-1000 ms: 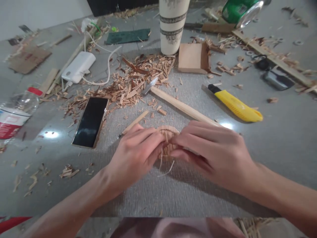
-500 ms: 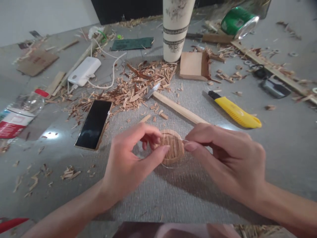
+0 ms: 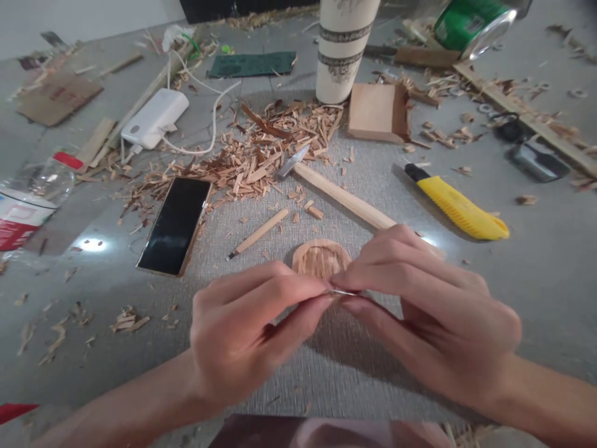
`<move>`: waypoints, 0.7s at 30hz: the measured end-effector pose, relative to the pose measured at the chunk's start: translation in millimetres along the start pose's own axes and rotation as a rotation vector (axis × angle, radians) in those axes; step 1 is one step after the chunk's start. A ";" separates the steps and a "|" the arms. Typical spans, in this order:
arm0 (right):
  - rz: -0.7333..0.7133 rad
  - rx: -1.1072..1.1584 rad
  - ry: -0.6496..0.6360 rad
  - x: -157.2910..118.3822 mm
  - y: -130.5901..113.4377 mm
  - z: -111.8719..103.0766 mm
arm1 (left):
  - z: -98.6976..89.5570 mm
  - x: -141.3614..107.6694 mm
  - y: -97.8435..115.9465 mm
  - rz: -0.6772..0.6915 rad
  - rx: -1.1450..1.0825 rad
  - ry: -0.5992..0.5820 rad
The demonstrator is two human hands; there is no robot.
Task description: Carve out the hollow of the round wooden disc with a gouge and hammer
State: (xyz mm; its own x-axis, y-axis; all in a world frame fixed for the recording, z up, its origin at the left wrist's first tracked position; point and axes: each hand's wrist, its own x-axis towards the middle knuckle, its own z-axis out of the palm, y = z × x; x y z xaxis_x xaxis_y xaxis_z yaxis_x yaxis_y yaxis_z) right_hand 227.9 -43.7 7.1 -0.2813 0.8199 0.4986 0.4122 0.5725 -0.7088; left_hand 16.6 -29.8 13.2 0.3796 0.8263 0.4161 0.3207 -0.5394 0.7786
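My left hand [image 3: 254, 326] and my right hand [image 3: 436, 317] meet at the fingertips over the near edge of a round wooden piece [image 3: 321, 258] with a raised rim and a hollowed, rough middle. Pinched between both sets of fingers is a thin pale strand [image 3: 344, 292]; whether it is thread or wire I cannot tell. My fingers hide the near part of the wooden piece, which rests on the table. Left of it lies a slim wooden-handled carving tool [image 3: 261, 233]. A small hammer [image 3: 347, 198] lies just beyond my right hand, its handle end hidden.
A phone [image 3: 175, 225], a white power bank [image 3: 155, 118] with a cable and a plastic bottle [image 3: 30, 202] lie leftward. Wood chips [image 3: 254, 162] are heaped behind. A tall paper cup [image 3: 342, 68], a yellow utility knife [image 3: 457, 205] and a green can [image 3: 471, 28] are farther right.
My left hand has come off the wooden piece's face and now pinches the strand beside my right fingertips. The carving tool shows fully now. The whole view has shifted slightly.
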 end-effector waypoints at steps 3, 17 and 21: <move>0.006 0.055 0.005 -0.9 -2.8 -1.0 | -0.1 1.2 0.8 -0.005 -0.053 0.030; -0.037 0.139 -0.018 -4.4 -1.7 -1.8 | -5.5 4.4 0.1 -0.006 -0.210 -0.051; -0.057 0.143 -0.027 -4.1 -1.2 -3.5 | -5.6 7.6 -1.2 0.032 -0.255 -0.060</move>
State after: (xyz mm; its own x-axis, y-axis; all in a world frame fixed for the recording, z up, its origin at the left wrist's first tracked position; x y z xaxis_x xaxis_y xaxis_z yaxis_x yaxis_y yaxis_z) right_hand 231.7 -47.8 7.6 -0.3248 0.7850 0.5275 0.2681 0.6113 -0.7446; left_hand 14.2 -21.9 18.0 0.4391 0.7945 0.4195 0.0820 -0.5004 0.8619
